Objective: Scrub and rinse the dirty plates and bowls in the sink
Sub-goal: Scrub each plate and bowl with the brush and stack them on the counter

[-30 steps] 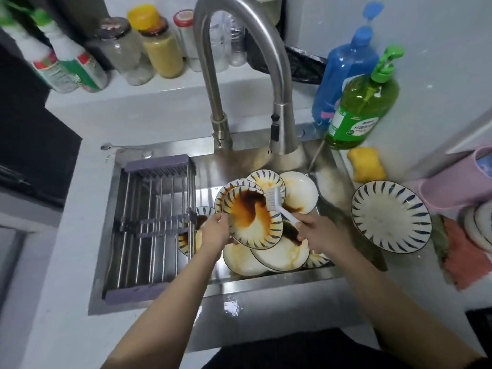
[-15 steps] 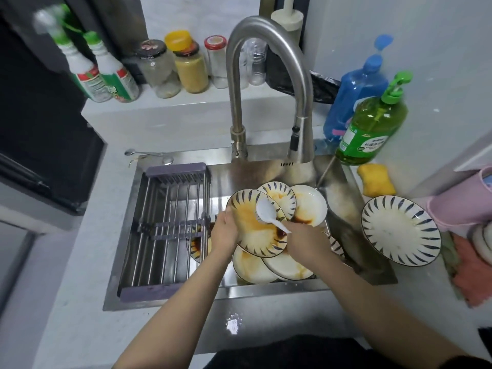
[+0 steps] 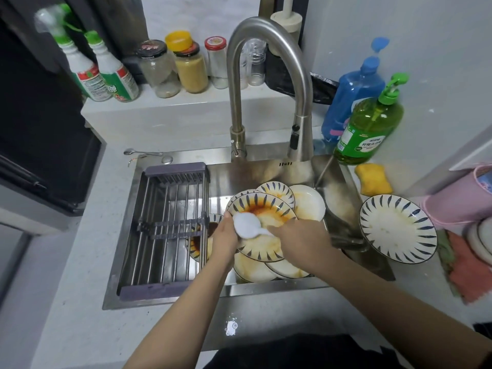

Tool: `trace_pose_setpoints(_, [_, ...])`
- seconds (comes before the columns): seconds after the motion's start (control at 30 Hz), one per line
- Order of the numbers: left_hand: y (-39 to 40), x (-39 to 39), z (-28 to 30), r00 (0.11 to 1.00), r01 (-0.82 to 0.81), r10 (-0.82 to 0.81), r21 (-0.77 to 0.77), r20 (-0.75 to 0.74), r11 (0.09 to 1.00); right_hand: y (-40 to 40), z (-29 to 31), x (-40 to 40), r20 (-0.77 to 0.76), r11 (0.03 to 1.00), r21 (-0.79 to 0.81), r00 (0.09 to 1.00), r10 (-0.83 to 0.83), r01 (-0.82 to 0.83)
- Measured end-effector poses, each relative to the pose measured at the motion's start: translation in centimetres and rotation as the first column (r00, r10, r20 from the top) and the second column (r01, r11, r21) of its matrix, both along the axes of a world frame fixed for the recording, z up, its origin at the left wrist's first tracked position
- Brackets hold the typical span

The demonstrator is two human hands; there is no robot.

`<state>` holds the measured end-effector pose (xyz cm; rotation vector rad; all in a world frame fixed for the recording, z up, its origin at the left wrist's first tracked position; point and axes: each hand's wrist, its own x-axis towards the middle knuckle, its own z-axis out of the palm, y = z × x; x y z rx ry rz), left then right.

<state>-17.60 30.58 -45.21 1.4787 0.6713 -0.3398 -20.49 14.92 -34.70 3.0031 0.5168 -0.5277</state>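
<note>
Between both hands (image 3: 225, 239) (image 3: 298, 239): plate (image 3: 262, 251) (tilted).

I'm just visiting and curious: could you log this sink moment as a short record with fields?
left hand: left hand grips the rim of the held plate
right hand: right hand holds the white brush, its head on the plate
plate state: orange-brown sauce on the upper half
sink: sink holds more dirty plates under the held one
rack: drying rack across the sink's left side
counter: a striped plate right of the sink
faucet: faucet, no water visible
</note>
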Motion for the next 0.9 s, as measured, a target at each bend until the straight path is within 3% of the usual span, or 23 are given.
trace_pose_setpoints(0.13, [1.3,0.0,0.1,0.998,-0.056,0.053,-0.091,-0.029,0.994,-2.6,0.1,0.2,-0.01,0.99,-0.087,0.994,-0.108,0.107])
trace_pose_setpoints(0.2, [1.2,0.0,0.5,1.0,0.003,-0.005,-0.085,-0.018,0.996,-2.8,-0.2,1.0,0.046,0.981,-0.106,0.987,-0.156,0.16])
trace_pose_setpoints(0.37, [0.4,-0.2,1.1,0.99,0.133,-0.134,0.019,0.034,0.991,-0.7,-1.0,-0.1,0.123,1.0,-0.002,0.992,-0.005,0.005])
trace_pose_setpoints(0.53, [0.4,-0.6,0.9,0.99,0.136,-0.136,-0.005,0.036,0.991,-2.3,-1.3,1.0,0.154,0.98,-0.086,0.974,-0.165,0.18])
trace_pose_setpoints(0.67, [0.2,-0.6,1.0,0.992,0.126,-0.126,-0.052,0.007,0.991,0.0,-1.9,-0.9,0.116,0.999,0.019,0.992,-0.047,0.045])
trace_pose_setpoints(0.8, [0.4,-0.9,0.9,0.994,0.108,-0.107,-0.105,0.016,0.989,-1.7,-1.7,1.2,0.159,0.976,-0.09,0.97,-0.184,0.199])
trace_pose_setpoints(0.9, [0.3,-0.8,1.0,0.994,0.112,-0.111,-0.079,0.016,0.991,0.2,-1.6,-0.1,0.131,0.994,-0.029,0.986,-0.099,0.103])
